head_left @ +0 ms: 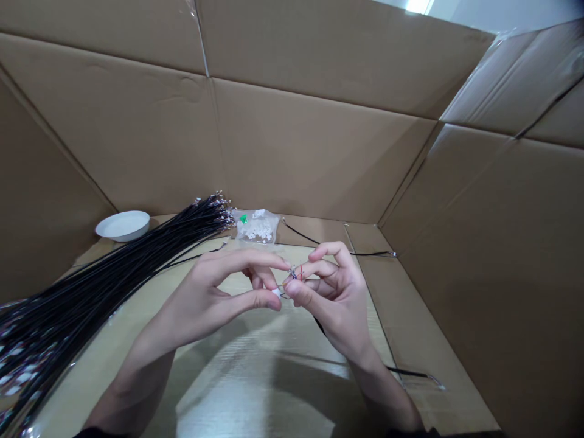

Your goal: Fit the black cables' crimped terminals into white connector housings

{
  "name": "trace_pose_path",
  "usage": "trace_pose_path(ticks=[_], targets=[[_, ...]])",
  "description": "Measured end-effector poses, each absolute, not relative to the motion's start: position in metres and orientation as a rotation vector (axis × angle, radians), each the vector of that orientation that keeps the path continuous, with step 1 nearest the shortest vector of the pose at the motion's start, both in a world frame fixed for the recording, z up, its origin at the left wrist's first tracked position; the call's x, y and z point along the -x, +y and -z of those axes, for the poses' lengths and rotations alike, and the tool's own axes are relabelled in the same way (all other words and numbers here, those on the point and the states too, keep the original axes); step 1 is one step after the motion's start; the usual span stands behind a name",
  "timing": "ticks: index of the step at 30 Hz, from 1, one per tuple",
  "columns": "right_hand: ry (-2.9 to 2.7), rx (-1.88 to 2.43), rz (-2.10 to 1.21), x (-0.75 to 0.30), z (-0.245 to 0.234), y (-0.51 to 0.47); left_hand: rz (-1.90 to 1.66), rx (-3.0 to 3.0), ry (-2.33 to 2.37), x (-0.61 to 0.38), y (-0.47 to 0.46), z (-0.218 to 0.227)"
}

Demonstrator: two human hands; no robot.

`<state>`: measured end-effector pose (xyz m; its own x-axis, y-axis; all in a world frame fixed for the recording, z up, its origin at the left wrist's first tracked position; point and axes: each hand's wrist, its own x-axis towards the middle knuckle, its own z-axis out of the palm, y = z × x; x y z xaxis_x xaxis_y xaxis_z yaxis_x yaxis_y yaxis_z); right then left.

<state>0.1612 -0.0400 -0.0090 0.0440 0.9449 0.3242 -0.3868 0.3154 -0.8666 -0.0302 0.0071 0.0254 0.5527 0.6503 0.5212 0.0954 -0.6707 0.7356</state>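
My left hand pinches a small white connector housing between thumb and fingertip. Close to it, my right hand is closed on the end of a black cable, where thin wires fan out, one of them red. The fingertips of both hands nearly meet. Below the right hand the cable passes behind the wrist; a black length with a small plug shows on the far side. Whether a wire sits inside the housing is too small to tell.
A thick bundle of black cables lies along the left. Behind it stands a white bowl. A clear bag of small white parts rests at the back, beside a loose cable. Cardboard walls enclose the table.
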Motion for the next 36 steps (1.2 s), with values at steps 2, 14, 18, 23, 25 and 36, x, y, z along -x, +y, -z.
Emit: trace_pose_path(ticks=[2, 14, 18, 23, 25, 36], targets=[[-1.085, 0.672, -1.136, -0.162, 0.010, -0.040, -1.066, -2.122, 0.604, 0.030, 0.007, -0.026], [-1.060, 0.713, -0.961, -0.154, 0.013, -0.043, -1.087, -1.946, 0.705, 0.024, 0.005, -0.024], [-1.060, 0.747, -0.865, -0.151, 0.013, -0.043, -1.081, -1.877, 0.744, 0.022, 0.005, -0.023], [-1.089, 0.667, -0.882, -0.151, 0.012, -0.042, -1.018, -1.752, 0.789, 0.022, 0.004, -0.025], [-1.094, 0.614, -0.925, -0.153, 0.013, -0.041, -0.973, -1.698, 0.795, 0.021, 0.005, -0.027], [-1.236, 0.676, -0.946, -0.160, 0.012, -0.041, -0.815, -1.678, 0.871, 0.022, 0.006, -0.034]])
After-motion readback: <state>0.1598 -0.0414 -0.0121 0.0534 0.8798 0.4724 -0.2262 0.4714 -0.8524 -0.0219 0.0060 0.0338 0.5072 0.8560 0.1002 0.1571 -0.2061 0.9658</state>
